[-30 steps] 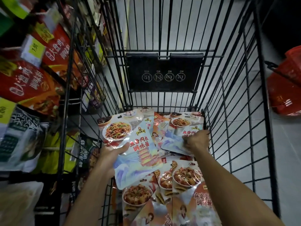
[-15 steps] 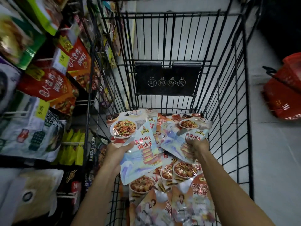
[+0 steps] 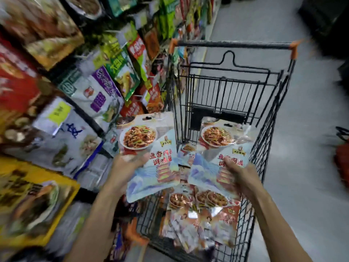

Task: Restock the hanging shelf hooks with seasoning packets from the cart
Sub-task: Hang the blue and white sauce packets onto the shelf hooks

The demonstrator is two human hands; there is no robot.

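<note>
Left hand grips left packet, right hand grips right packet above cart; floor open rightward; shelf goods blurred.

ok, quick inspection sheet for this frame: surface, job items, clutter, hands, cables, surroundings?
surface: black wire cart standing on grey floor.
job's things: two matching seasoning packets held up, left packet and right packet; more packets piled in the cart.
clutter: nothing seen.
hands: left hand grips the left packet; right hand grips the right packet.
cables: nothing seen.
surroundings: hanging shelf stock on the left; red basket on the right; frame blurred.
</note>
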